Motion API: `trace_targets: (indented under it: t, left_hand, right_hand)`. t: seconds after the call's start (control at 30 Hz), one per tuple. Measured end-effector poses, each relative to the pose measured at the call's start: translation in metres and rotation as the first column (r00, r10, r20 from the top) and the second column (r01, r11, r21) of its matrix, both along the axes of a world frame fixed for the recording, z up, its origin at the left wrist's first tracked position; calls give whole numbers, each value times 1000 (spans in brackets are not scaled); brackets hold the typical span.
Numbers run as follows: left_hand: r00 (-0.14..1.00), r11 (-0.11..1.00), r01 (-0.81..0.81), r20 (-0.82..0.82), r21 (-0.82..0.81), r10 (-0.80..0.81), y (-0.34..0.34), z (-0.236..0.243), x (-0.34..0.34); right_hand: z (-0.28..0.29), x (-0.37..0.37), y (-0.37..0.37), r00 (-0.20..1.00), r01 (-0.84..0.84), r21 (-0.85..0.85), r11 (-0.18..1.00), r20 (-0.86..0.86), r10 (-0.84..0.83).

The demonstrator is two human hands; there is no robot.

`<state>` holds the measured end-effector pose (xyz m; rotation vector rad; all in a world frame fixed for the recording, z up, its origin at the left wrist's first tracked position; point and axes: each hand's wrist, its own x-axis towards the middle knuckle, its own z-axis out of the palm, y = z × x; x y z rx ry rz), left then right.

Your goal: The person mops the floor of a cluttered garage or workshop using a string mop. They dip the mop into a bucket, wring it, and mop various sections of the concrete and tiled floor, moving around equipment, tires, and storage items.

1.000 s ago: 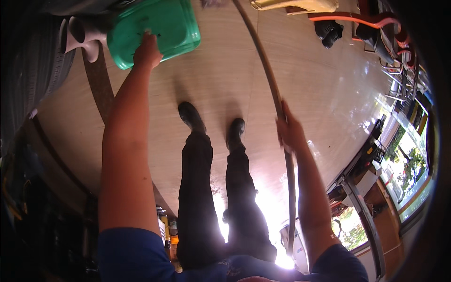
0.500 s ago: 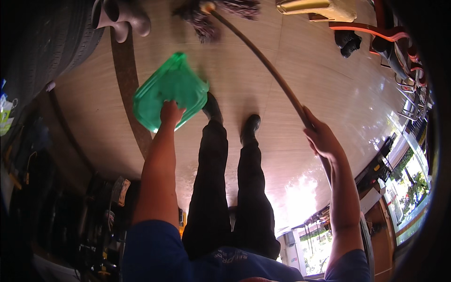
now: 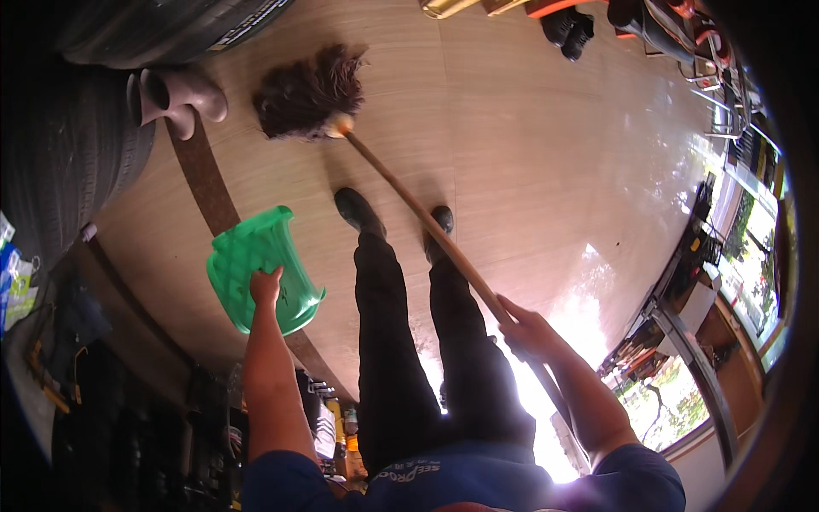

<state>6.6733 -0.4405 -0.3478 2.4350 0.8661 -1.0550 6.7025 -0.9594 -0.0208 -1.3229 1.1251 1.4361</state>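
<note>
My left hand [image 3: 266, 287] grips a green plastic stool [image 3: 235, 264] by the middle of its top, fingertips out of sight. The stool hangs tilted over the floor, left of my legs. My right hand [image 3: 531, 334] is closed around the wooden handle of a mop [image 3: 418, 209]. That handle slants up and left, crossing in front of my right leg. At its far end the dark purplish strands of the mop head [image 3: 309, 92] lie bunched on the floor ahead of my left foot.
Large black tyres [image 3: 77, 162] stand at the left. Near them are pinkish-grey boots [image 3: 179, 98]. Black shoes [image 3: 567, 32] sit at the far right, beside metal-framed chairs [image 3: 721, 85]. A dark strip [image 3: 202, 175] crosses the light floor [image 3: 520, 162]. Shelving with mixed goods [image 3: 337, 418] is at lower left.
The mop head has come nearer and swung left, and my right hand has moved left and back. The green stool has shifted left and nearer. My feet and view have also shifted.
</note>
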Motion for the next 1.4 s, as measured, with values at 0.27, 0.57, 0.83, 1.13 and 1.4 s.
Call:
trace_targets:
  t: [0.27, 0.57, 0.83, 1.13, 1.4]
  left_hand:
    - [987, 987, 59, 156, -152, -35, -56, -80, 153]
    - [865, 882, 451, 313, -140, -392, -176, -68, 325]
    - [761, 731, 642, 79, -233, -644, -292, 11, 248]
    - [425, 553, 833, 636, 3, -644, -547, 39, 445]
    - [216, 411, 877, 559, 249, -800, -682, 31, 614]
  right_hand:
    - [21, -24, -56, 939, 313, -330, 891, -30, -342]
    - [-13, -45, -142, 926, 377, -454, 807, 188, -327]
    - [6, -24, -221, 968, 250, -488, 836, 112, -224]
    - [8, 27, -373, 990, 137, -390, 911, 80, -115]
    - [-5, 30, -423, 977, 189, -376, 907, -22, -213]
